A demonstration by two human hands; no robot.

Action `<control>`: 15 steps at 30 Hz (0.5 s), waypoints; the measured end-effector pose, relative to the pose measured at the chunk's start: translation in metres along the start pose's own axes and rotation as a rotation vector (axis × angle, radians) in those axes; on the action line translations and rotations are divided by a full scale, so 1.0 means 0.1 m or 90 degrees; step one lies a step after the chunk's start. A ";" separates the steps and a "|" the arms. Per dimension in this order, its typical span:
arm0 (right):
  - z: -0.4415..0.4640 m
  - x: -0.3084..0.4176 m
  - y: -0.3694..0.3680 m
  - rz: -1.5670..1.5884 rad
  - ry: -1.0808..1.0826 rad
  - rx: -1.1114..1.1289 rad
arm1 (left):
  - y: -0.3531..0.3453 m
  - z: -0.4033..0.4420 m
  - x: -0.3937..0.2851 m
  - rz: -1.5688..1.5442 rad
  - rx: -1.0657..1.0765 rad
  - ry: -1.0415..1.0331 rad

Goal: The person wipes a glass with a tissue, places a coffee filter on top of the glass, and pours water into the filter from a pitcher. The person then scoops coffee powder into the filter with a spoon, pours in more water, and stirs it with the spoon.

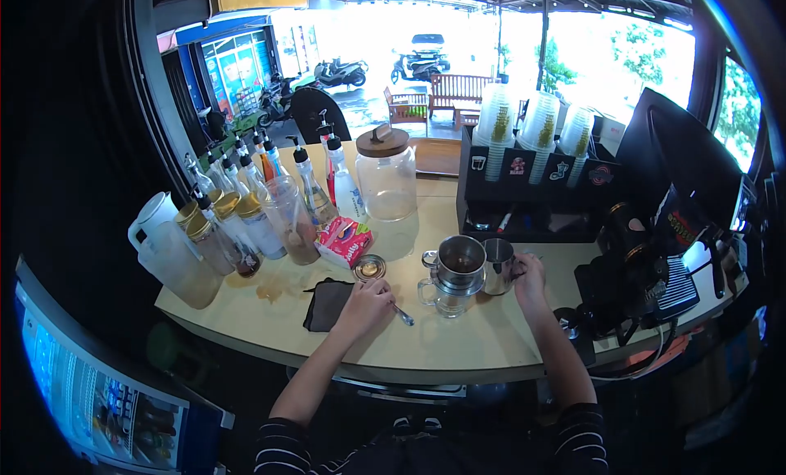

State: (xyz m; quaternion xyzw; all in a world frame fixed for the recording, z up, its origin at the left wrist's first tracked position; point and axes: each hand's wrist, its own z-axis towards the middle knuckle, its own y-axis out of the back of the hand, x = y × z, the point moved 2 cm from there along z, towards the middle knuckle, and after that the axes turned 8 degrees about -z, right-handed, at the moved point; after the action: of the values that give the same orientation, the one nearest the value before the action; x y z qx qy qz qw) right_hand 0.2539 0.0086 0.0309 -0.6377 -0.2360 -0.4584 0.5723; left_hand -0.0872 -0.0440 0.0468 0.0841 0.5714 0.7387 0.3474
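Observation:
My right hand (pixel 530 276) is closed on the handle of a steel milk pitcher (pixel 496 280), which stands on the counter. Just left of the pitcher, a metal drip coffee filter (pixel 461 258) sits on top of a clear glass mug (pixel 449 301); dark contents show inside the filter. My left hand (pixel 370 305) rests low over the counter with curled fingers, and a metal spoon (pixel 404 315) sticks out from under them to the right. A round metal lid (pixel 369 267) lies just beyond those fingers. Beside the hand, to the left, is a folded dark cloth (pixel 330 305).
Syrup pump bottles (pixel 315 188), jars and a plastic jug (pixel 155 217) crowd the left side. A pink box (pixel 344 241) and a wooden-lidded glass jar (pixel 386 184) stand mid-counter. Stacked cups (pixel 497 119) top a black organizer (pixel 532 196); a coffee machine (pixel 626 270) occupies the right.

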 end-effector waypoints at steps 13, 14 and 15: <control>-0.02 -0.25 0.19 -0.063 -0.032 -0.032 | -0.15 0.02 0.15 0.101 -0.048 -0.106; -0.02 -0.27 0.22 -0.089 -0.011 -0.011 | -0.16 0.02 0.17 0.109 -0.072 -0.135; -0.03 -0.25 0.23 -0.116 0.010 0.008 | -0.16 0.02 0.19 0.107 -0.072 -0.139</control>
State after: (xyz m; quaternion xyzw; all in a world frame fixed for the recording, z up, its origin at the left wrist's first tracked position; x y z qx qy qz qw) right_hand 0.2601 0.0057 -0.0030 -0.6063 -0.2918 -0.5119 0.5341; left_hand -0.0933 -0.0291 0.0280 0.1921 0.4785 0.7827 0.3486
